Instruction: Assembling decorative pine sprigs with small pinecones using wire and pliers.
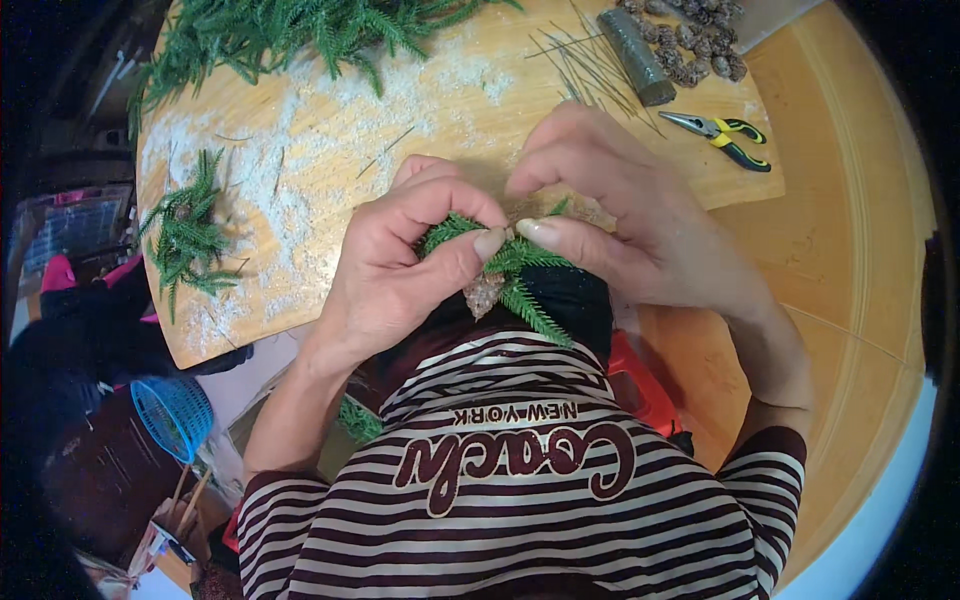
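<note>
Just past the near edge of the surface (pixel 470 140), sprig and cone call for a firm join

Along the left edge, toward the near-left corner, lies a small green cluster (pixel 188 235), with white flakes (pixel 270 160) strewn to its right. Greenery (pixel 290 35) is heaped over the far-left corner. Holding the work clear of the flakes, as now, should help keep loose bits out of the join.

Right of these, the left hand (pixel 395 240) pinches the top of the green sprig (pixel 535 312) between thumb and forefinger. A brown cone (pixel 484 293) hangs beside the needles, its tip toward the person's body. This pinch looks like the anchor: it should stay tight at the stem, without crushing the needles or letting the cone twist.

The right hand (pixel 640 220) sets its thumb tip just beside that pinch, its forefinger apart from the thumb; whether it grasps anything thin, I cannot tell. Short, snug turns close to the stem would probably serve best.

Toward the far-right corner, thin rods (pixel 590 70) lie beside a grey cylinder (pixel 638 60) and more cones (pixel 700 45). Pliers (pixel 718 135) rest near the right edge, handy should an end need tightening.
</note>
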{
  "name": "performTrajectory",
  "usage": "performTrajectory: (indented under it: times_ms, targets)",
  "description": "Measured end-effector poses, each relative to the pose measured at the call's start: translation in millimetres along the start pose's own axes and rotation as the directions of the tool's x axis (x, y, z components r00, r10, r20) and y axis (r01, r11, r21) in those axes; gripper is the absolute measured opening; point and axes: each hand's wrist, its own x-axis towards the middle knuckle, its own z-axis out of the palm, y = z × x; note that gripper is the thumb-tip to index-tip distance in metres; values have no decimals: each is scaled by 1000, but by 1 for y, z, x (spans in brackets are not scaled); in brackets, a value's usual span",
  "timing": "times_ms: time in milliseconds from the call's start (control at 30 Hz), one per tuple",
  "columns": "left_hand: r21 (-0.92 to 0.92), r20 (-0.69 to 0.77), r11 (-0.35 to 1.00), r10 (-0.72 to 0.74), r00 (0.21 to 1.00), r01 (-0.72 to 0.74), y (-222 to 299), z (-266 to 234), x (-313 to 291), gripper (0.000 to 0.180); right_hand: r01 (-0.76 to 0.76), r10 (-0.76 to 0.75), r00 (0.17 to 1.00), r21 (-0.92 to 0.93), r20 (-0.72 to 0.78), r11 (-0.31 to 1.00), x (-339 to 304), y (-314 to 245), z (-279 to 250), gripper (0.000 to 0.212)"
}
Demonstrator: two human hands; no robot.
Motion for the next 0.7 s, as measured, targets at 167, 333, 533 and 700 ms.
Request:
performTrajectory:
  times_ms: [167,333,533,700]
  targets:
    - [12,4,1000,-8,1000,8,1,3,0,9,8,-20,994,100,111,995,2,0,0,10]
    - [19,-47,993,-112,993,114,9,14,3,6,7,-7,1000,-5,21,1000,-6,-5,-2,13]
    - [-198,-79,924,-347,935,326,15,19,7,4,5,-8,999,-92,-38,996,-8,-7,-2,15]
    - [-279,-15,900,-352,936,334,18,21,9,4,-91,91,996,46,8,995,-11,-5,-5,12]
